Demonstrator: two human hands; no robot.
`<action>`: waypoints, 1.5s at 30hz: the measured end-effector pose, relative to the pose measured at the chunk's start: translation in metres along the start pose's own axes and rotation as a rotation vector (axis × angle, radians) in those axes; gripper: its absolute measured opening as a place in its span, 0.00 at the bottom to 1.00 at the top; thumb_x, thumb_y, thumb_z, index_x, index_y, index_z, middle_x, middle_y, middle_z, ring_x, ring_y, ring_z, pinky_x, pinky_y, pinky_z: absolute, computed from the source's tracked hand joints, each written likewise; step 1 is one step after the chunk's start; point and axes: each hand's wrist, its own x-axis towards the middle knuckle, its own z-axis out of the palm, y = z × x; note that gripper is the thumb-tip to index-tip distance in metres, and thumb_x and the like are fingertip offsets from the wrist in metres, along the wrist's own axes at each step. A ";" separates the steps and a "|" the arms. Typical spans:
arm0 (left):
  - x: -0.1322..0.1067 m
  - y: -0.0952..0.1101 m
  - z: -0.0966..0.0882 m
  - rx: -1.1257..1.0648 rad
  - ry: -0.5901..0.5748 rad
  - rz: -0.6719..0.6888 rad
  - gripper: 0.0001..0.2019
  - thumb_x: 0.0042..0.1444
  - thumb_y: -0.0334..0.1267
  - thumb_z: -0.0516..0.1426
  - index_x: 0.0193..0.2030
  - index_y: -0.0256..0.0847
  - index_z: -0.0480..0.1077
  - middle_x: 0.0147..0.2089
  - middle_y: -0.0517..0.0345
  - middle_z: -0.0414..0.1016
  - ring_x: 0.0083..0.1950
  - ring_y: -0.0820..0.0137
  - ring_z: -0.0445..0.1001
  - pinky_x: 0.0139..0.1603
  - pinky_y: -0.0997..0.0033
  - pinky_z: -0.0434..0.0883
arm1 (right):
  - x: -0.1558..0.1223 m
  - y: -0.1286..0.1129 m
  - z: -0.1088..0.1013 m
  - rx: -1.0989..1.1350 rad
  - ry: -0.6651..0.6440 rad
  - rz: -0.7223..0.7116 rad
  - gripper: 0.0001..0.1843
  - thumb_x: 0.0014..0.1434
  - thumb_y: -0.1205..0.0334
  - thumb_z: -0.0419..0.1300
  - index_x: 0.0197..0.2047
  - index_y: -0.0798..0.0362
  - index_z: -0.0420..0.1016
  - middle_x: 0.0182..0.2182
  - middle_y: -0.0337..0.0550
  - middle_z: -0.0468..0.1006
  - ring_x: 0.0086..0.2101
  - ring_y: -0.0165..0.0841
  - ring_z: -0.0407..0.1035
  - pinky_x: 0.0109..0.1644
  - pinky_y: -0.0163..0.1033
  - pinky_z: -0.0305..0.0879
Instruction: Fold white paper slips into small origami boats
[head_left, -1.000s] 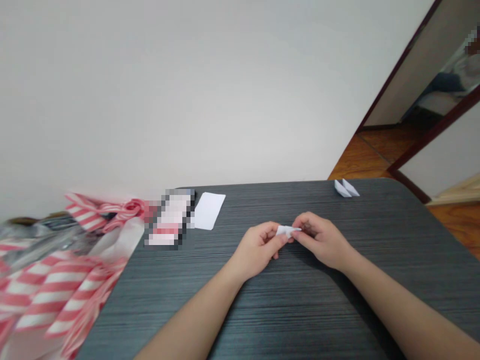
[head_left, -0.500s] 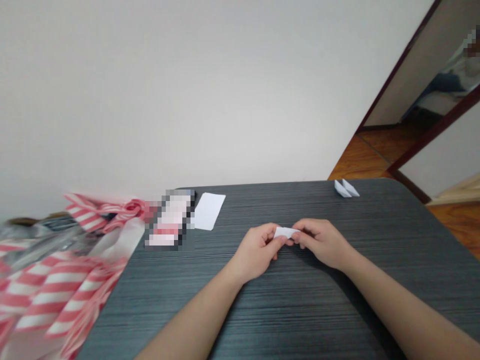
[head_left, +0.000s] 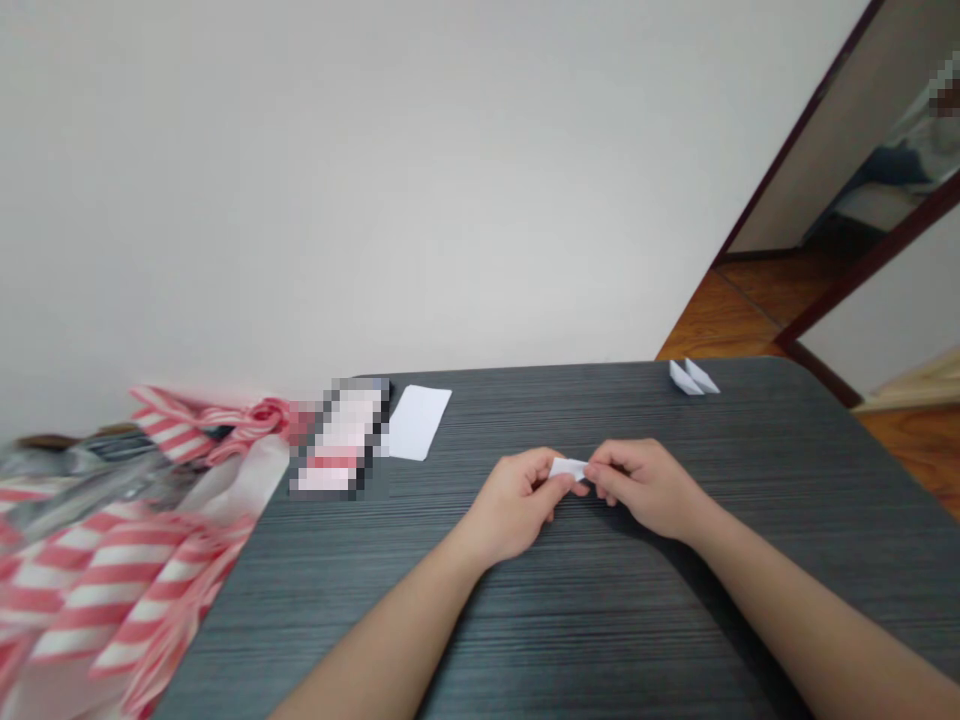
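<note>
A small folded white paper piece (head_left: 568, 468) is pinched between both my hands over the middle of the dark grey table (head_left: 585, 620). My left hand (head_left: 514, 505) grips its left end with curled fingers. My right hand (head_left: 649, 488) pinches its right end, thumb against fingertips. Both wrists rest low near the tabletop. Most of the paper is hidden by my fingers.
A flat white paper sheet (head_left: 418, 422) lies at the table's far left, beside a blurred-out object (head_left: 341, 438). A folded white paper shape (head_left: 691, 377) sits at the far right edge. Red-and-white striped plastic bags (head_left: 112, 560) lie left of the table. An open doorway (head_left: 862, 200) is at right.
My right hand's fingers slid slightly lower and closer over the paper, so less of it shows now. The arms have stayed in place.
</note>
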 end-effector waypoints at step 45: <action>0.000 -0.004 0.000 0.061 0.001 -0.002 0.12 0.62 0.42 0.54 0.37 0.37 0.75 0.24 0.63 0.68 0.23 0.76 0.62 0.24 0.78 0.58 | 0.000 -0.002 -0.002 -0.009 -0.045 0.032 0.10 0.64 0.62 0.56 0.31 0.53 0.73 0.21 0.35 0.72 0.23 0.28 0.65 0.28 0.32 0.58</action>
